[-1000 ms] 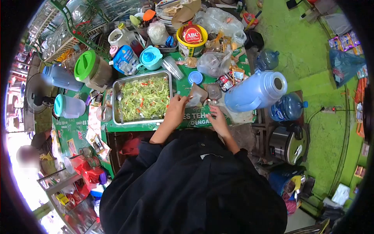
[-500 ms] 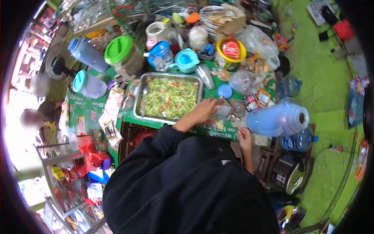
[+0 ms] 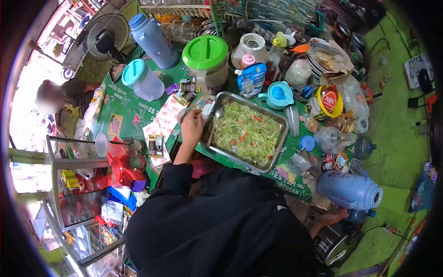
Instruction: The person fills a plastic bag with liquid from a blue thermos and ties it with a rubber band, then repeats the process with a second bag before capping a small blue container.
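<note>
My left hand (image 3: 191,128) is at the left rim of a steel tray (image 3: 271,168), its fingers curled around a small clear glass (image 3: 182,113) that it partly covers. Shredded green vegetables with red bits (image 3: 249,131) fill the tray, and a metal spoon (image 3: 215,121) rests along its left side. My right hand (image 3: 333,217) is low on the right, below the table edge, near the blue thermos jug (image 3: 348,190) and a large water bottle (image 3: 359,216). Its fingers look stretched out, with nothing visible in them.
Behind the tray are a green-lidded pitcher (image 3: 206,69), a turquoise-lidded pitcher (image 3: 144,83), a turquoise pot (image 3: 278,96) and a yellow-rimmed tub (image 3: 326,102). Stacked plastic cups (image 3: 292,121) stand to its right. A person (image 3: 69,94) is at the far left, beside a glass display case (image 3: 76,184).
My view has turned left. My left hand has moved from the plastic bag right of the tray to the glass on its left. My right hand has dropped lower, near the thermos jug.
</note>
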